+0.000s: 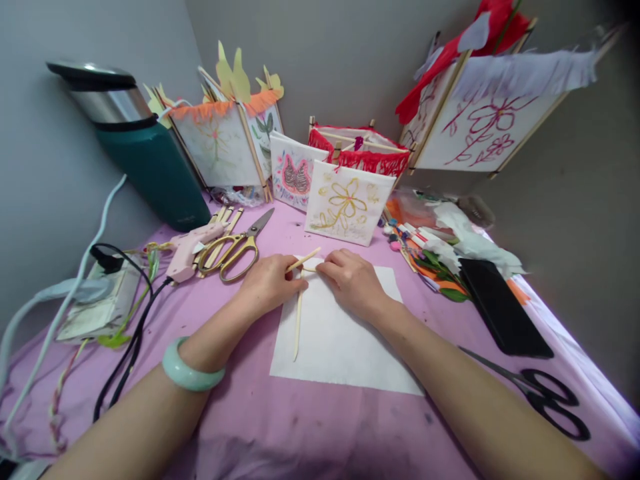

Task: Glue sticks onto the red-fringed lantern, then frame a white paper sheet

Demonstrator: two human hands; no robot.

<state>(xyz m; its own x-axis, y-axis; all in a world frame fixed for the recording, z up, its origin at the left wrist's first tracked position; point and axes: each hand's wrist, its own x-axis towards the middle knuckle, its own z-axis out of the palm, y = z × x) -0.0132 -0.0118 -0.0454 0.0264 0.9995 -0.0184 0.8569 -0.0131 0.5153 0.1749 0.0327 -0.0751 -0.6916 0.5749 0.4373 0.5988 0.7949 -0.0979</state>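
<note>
A white sheet (345, 340) lies on the pink cloth. Over its upper left part my left hand (273, 283) pinches thin wooden sticks where they meet; one stick (299, 327) points down across the sheet, and another (311, 257) slants up to the right. My right hand (353, 280) is closed at the sheet's top edge, its fingertips on the end of a short stick (310, 269) that runs between the hands. How the sticks are joined is hidden by my fingers.
Gold-handled scissors (240, 253), a pink glue gun (193, 252) and cables lie left. Decorated paper panels (350, 203) and a teal bottle (155, 173) stand behind. On the right are a black phone (505, 307), black scissors (543, 393) and craft scraps (435, 250).
</note>
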